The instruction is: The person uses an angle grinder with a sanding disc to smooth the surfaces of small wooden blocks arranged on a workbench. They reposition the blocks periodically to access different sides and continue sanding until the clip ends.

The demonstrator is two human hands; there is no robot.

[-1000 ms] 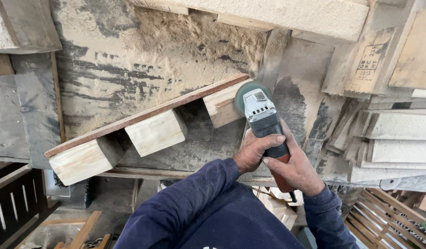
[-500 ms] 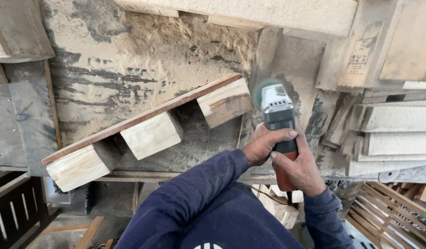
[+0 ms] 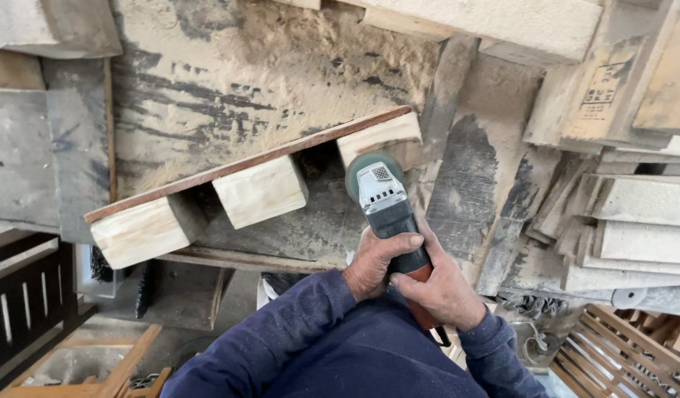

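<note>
- Left hand (image 3: pixel 375 263) and right hand (image 3: pixel 442 289) wrap tight around the grey-and-red angle grinder (image 3: pixel 390 214).
- Its disc touches the pale wooden block (image 3: pixel 380 140) at twelve o'clock, on the dusty bench (image 3: pixel 229 88).

A dusty workbench (image 3: pixel 244 81), smeared with sawdust and dark streaks, carries the work. On it rests a pallet piece (image 3: pixel 259 173): a thin brown board standing on edge with three pale wooden blocks (image 3: pixel 260 191) fixed along its near side. Loose grey planks (image 3: pixel 635 236) lie stacked at the right end.
</note>
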